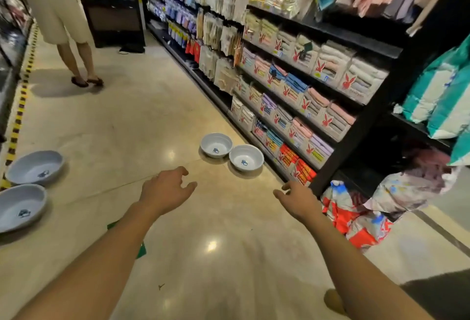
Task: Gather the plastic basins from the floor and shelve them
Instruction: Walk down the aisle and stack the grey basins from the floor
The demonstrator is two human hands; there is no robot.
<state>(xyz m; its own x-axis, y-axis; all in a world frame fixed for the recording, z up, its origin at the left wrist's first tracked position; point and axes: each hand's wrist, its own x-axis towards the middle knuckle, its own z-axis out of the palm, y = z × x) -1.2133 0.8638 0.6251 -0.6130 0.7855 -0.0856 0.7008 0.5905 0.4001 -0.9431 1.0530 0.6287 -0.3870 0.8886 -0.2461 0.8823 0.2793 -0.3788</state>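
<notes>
Two small grey plastic basins stand side by side on the shiny floor ahead, one (216, 145) further off and one (246, 158) nearer the shelf. Two bigger blue-grey basins lie at the left, one (35, 167) behind the other (21, 207). Each has a label inside. My left hand (166, 190) is stretched forward, fingers apart, holding nothing, short of the small basins. My right hand (296, 198) is also out in front, fingers spread and empty, below and to the right of the nearer small basin.
A black shelf unit (356, 126) packed with towels and textiles runs along the right. Bagged bedding (361, 220) lies on the floor at its end. A person (61, 14) in light clothes and sandals stands up the aisle. Yellow-black tape (19, 113) edges the left side.
</notes>
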